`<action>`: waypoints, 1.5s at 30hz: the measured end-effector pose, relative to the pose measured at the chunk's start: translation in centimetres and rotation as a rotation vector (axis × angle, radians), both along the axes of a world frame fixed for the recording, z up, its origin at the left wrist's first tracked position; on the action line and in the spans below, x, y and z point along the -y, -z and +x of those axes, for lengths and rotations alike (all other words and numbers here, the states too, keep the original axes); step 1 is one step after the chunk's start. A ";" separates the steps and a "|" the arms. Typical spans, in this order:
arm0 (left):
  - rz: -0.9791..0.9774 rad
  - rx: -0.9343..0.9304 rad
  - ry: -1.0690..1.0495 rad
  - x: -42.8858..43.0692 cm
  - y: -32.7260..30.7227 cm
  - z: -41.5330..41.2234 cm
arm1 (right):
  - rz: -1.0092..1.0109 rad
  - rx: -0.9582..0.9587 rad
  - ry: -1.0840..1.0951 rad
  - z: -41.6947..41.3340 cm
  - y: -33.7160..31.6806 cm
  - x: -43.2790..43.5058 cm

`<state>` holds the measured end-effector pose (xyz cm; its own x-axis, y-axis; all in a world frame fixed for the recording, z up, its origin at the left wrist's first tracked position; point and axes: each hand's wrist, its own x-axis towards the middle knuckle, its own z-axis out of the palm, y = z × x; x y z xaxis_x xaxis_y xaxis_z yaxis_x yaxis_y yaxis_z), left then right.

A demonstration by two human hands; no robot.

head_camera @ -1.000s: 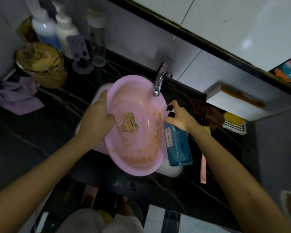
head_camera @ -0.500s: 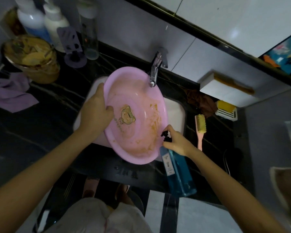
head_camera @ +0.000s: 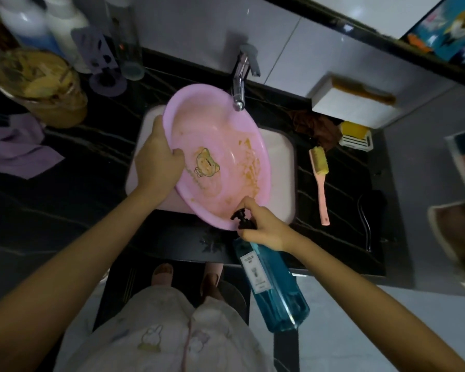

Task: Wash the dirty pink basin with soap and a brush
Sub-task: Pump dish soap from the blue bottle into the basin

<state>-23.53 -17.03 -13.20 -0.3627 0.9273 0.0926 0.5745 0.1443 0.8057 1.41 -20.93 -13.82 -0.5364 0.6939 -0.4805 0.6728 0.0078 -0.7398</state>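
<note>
Dim, murky light, glare on the upper wall tiles (head_camera: 360, 28), blurred, fisheye-bent edges.

Basin: round pink plastic basin (head_camera: 220, 146), tilted over the white sink (head_camera: 282, 167), yellowish smears inside.
Left hand (head_camera: 156, 159): gripping the basin's left rim.
Right hand (head_camera: 263, 226): wrapped round the black pump of a blue transparent soap bottle (head_camera: 274, 288) at the near rim.
Brush: pink-handled scrubbing brush (head_camera: 320, 173), lying on the black counter (head_camera: 344, 200).
</note>
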 end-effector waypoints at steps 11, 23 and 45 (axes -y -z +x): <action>-0.154 -0.031 0.086 0.3 1.4 -1.2 | 0.199 0.060 0.205 2.5 -1.8 -0.9; -0.200 -0.578 0.513 5.3 6.7 -3.5 | 0.303 0.097 0.390 5.0 -1.5 -0.6; 0.398 -0.044 0.300 -1.0 -5.1 1.4 | 0.589 0.030 0.545 9.3 -9.5 -1.2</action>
<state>-22.09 -16.07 -8.15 -0.0731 0.8797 0.4698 0.5779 -0.3466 0.7389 10.69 -19.71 -4.28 -0.0411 0.9985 0.0372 0.7142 0.0555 -0.6978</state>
